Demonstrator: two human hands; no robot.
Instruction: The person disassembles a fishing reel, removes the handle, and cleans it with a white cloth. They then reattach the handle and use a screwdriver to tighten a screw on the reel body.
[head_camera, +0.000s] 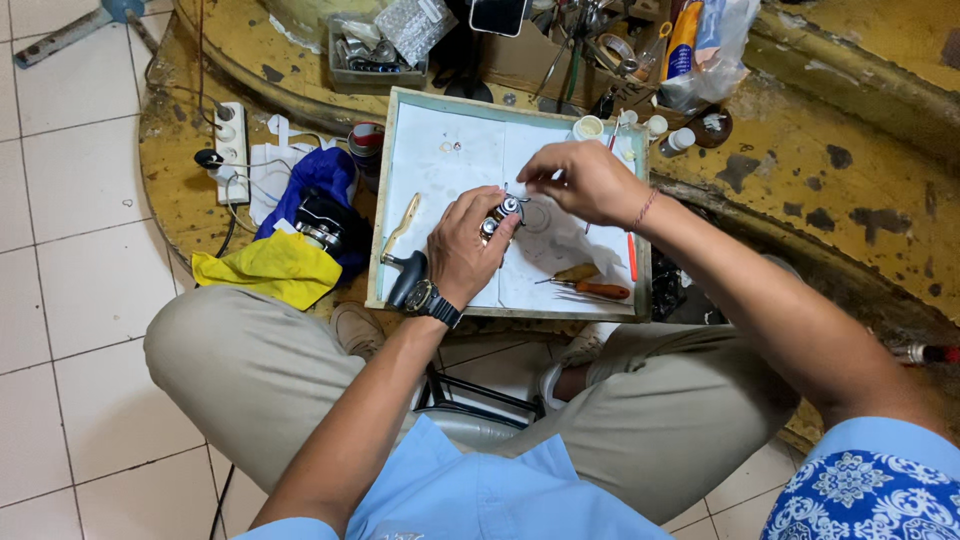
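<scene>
**Midway, by the look of it: a small metal part held over the work tray**

Plainly the work is in hand rather than finished. The left hand (462, 245), a dark wristwatch (432, 298) on its wrist, is closed around a small metal part (503, 210), which sits at its fingertips above the paper-lined tray (385, 215). The right hand (585, 180) comes in from the far side, its fingers pinched narrow just above the part; whether they hold a fine tool or only touch the part is too small to tell. The two hands nearly meet over the middle of the tray.

As a judgement, the part is still being worked on: it has not been set down, and tools lie ready. Just below the right hand rest two wooden-handled tools (595, 285) and a thin red stick (632, 257). Left of the left hand lie a pale wooden-handled tool (403, 225) and a black-handled tool (406, 280) at the tray's near edge. Beyond the right hand, at the tray's far corner, stand small white-capped bottles (668, 135).

Well to the left of the left hand, off the tray, a blue cloth (320, 175) and a yellow cloth (270, 268) lie around a dark metal object (322, 225), with a white power strip (231, 150) farther out. What that dark object is, and whether the small part belongs to it, cannot be told. Nothing shows how much remains.
</scene>
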